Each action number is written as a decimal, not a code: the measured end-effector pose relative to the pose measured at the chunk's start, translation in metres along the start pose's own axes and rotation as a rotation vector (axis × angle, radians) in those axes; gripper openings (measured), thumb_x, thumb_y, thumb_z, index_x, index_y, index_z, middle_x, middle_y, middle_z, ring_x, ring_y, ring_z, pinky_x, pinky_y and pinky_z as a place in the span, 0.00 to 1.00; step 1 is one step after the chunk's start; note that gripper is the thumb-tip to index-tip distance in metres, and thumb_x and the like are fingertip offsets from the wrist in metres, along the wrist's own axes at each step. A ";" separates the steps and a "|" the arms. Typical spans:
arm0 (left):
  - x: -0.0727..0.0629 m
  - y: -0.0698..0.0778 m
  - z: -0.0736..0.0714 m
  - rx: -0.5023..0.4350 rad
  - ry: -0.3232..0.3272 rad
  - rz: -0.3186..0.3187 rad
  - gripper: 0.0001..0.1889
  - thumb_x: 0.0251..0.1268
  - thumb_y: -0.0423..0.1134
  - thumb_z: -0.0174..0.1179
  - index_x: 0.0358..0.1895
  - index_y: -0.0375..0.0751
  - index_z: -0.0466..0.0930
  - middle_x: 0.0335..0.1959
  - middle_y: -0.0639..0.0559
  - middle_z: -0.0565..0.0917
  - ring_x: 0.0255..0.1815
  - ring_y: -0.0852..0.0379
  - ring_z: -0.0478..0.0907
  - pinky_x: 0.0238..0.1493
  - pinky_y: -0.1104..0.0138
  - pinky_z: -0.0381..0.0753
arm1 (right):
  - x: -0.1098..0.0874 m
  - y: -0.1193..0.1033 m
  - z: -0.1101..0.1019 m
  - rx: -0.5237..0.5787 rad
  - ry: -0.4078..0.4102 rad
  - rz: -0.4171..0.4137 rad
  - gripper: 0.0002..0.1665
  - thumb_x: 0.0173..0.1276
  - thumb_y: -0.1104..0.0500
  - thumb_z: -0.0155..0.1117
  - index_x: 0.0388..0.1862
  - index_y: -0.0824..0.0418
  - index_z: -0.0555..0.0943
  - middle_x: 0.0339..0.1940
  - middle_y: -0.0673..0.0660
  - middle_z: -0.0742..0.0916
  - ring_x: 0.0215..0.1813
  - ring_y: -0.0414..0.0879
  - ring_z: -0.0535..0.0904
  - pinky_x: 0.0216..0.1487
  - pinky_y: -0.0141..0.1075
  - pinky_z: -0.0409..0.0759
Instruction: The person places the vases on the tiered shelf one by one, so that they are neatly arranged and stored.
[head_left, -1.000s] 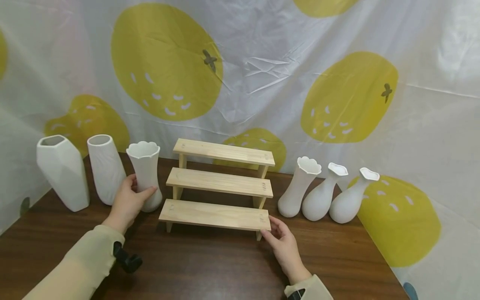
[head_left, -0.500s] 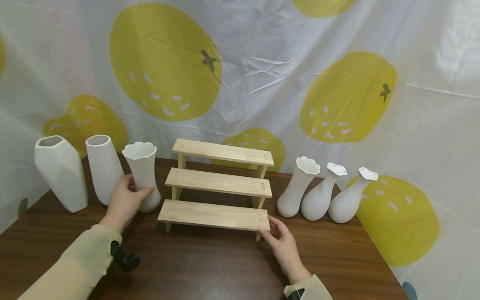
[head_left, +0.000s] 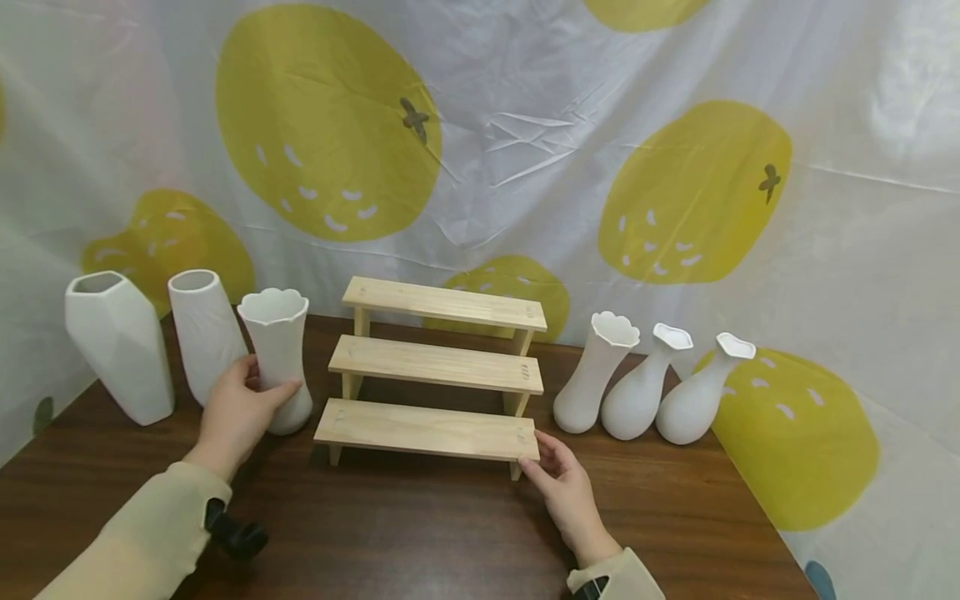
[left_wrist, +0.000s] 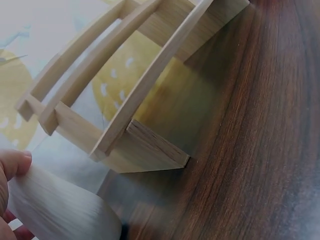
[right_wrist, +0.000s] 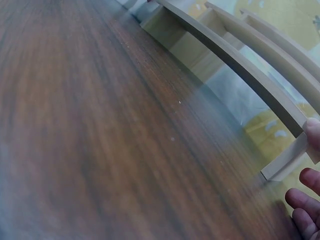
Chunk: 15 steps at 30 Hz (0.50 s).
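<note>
My left hand (head_left: 240,410) grips a white vase with a scalloped rim (head_left: 277,333) low on its body, the thumb across its front. The vase stands upright at the left of a three-tier wooden display stand (head_left: 423,429), a gap between them. In the left wrist view, the vase's lower body (left_wrist: 67,210) shows beside the thumb. My right hand (head_left: 572,492) holds the right end of the stand's lowest shelf, the thumb at its front corner. In the right wrist view, that thumb (right_wrist: 312,132) lies against the shelf end, the other fingers curled below.
Left of my left hand are a faceted white vase (head_left: 123,354) and a tapered white vase (head_left: 201,325). Right of the stand are another scalloped vase (head_left: 588,387) and two narrow-necked vases, one in the middle (head_left: 637,404) and one outermost (head_left: 693,404). A fruit-print cloth (head_left: 517,167) hangs behind.
My left hand has moved the scalloped vase slightly left and toward me, widening its gap from the stand. My right hand stays at the shelf end. The head view has shifted slightly.
</note>
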<state>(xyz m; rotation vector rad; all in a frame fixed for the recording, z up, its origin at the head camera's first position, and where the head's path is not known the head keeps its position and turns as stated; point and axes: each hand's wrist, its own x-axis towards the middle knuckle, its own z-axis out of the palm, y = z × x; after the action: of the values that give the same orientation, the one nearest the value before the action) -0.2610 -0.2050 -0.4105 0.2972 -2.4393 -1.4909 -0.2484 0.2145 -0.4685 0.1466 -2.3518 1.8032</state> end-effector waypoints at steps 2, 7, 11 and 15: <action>-0.003 0.001 -0.003 0.012 0.002 -0.009 0.42 0.62 0.54 0.63 0.69 0.30 0.58 0.62 0.29 0.68 0.61 0.34 0.66 0.57 0.41 0.68 | 0.000 0.000 0.000 -0.001 -0.001 0.004 0.31 0.65 0.62 0.67 0.65 0.68 0.70 0.58 0.66 0.80 0.49 0.47 0.78 0.48 0.30 0.74; -0.010 0.003 -0.010 0.023 0.013 0.006 0.42 0.61 0.56 0.63 0.68 0.30 0.60 0.61 0.30 0.70 0.59 0.34 0.67 0.54 0.42 0.71 | 0.003 0.003 -0.002 -0.008 -0.003 0.018 0.31 0.65 0.63 0.67 0.65 0.69 0.70 0.57 0.66 0.80 0.49 0.47 0.78 0.48 0.30 0.74; -0.015 0.006 -0.015 0.029 0.020 0.001 0.43 0.60 0.58 0.63 0.68 0.30 0.60 0.60 0.30 0.70 0.58 0.35 0.68 0.53 0.42 0.71 | 0.004 0.005 -0.002 -0.007 -0.002 0.028 0.31 0.65 0.63 0.67 0.66 0.68 0.70 0.58 0.66 0.80 0.49 0.48 0.77 0.48 0.30 0.74; -0.020 0.009 -0.019 0.028 0.023 0.002 0.44 0.59 0.59 0.64 0.68 0.30 0.60 0.60 0.30 0.70 0.58 0.34 0.67 0.54 0.41 0.70 | 0.003 0.004 -0.001 -0.003 0.004 0.029 0.32 0.65 0.62 0.67 0.66 0.67 0.70 0.58 0.65 0.80 0.50 0.48 0.77 0.49 0.30 0.74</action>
<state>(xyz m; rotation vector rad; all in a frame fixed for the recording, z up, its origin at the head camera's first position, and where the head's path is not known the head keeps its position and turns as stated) -0.2359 -0.2105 -0.3968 0.3151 -2.4438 -1.4456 -0.2519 0.2165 -0.4713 0.1090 -2.3661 1.8114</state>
